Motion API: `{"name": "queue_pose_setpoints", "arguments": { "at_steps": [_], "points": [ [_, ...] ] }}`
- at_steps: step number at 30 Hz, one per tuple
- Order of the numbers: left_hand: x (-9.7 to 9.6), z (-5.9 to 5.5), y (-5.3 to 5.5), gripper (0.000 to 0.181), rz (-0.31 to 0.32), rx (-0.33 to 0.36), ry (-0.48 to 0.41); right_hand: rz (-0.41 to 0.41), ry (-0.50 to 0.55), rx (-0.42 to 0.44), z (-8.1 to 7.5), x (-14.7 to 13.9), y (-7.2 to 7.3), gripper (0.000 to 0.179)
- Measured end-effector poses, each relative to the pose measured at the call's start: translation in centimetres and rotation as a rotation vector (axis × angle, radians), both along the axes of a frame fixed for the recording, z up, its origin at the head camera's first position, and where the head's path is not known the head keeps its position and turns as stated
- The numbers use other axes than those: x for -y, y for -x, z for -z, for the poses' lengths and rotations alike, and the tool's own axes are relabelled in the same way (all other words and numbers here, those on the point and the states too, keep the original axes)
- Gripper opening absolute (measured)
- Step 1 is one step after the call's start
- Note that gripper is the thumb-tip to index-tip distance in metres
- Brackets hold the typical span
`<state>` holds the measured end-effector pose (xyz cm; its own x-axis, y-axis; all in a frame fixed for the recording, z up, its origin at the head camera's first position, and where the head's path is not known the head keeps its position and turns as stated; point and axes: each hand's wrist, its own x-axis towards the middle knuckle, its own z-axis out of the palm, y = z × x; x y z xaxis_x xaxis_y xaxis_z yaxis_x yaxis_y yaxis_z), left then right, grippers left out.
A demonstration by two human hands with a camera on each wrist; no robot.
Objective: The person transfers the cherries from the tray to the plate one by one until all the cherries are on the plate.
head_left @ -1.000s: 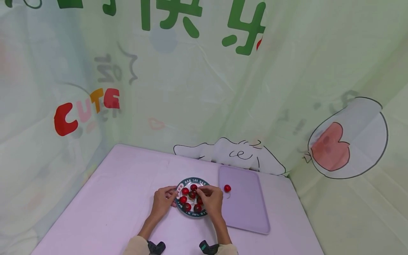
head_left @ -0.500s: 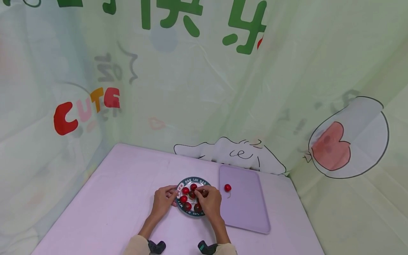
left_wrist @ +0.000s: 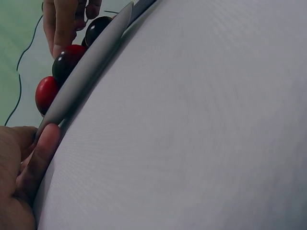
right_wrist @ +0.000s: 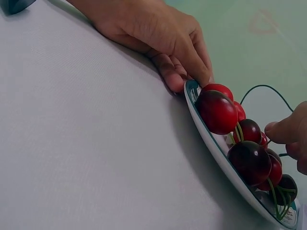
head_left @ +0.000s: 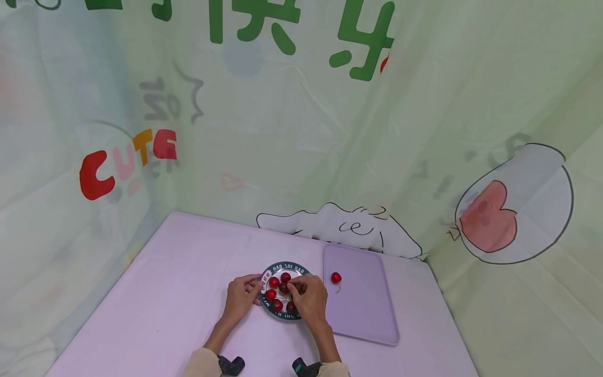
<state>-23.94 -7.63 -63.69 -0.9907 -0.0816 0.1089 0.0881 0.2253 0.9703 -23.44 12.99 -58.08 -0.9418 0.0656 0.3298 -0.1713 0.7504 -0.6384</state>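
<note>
A round plate (head_left: pixel 266 310) with a dark green, lettered rim carries several red and dark cherries (head_left: pixel 274 282) with green stems. My left hand (head_left: pixel 241 298) grips the plate's left rim, thumb on top and fingers underneath, as the left wrist view shows. Over the right half of the plate my right hand (head_left: pixel 311 299) reaches in with bent fingers, its thumb tip right at the cherries in the middle. I cannot tell whether those fingers pinch a cherry or a stem. Part of the plate and some cherries are hidden beneath this hand.
Right of the plate lies a flat lilac tray (head_left: pixel 363 309) with a raised edge. One red cherry (head_left: pixel 336 278) with its stem rests near the tray's upper left. A pale pink table (head_left: pixel 188 272) stands against a printed curtain (head_left: pixel 282 131).
My right hand has shifted slightly left over the cherries, and its fingertips have come lower toward the plate's middle. The left hand and the cherry on the tray stay in place.
</note>
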Motion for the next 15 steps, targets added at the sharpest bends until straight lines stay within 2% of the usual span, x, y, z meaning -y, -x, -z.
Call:
{"name": "queue_pose_setpoints", "arguments": {
  "at_steps": [15],
  "points": [
    [-0.03,0.11,-0.07,0.035,-0.003,0.007,0.009,0.000,-0.010,-0.008,0.43,-0.29,-0.42,0.011]
  ]
}}
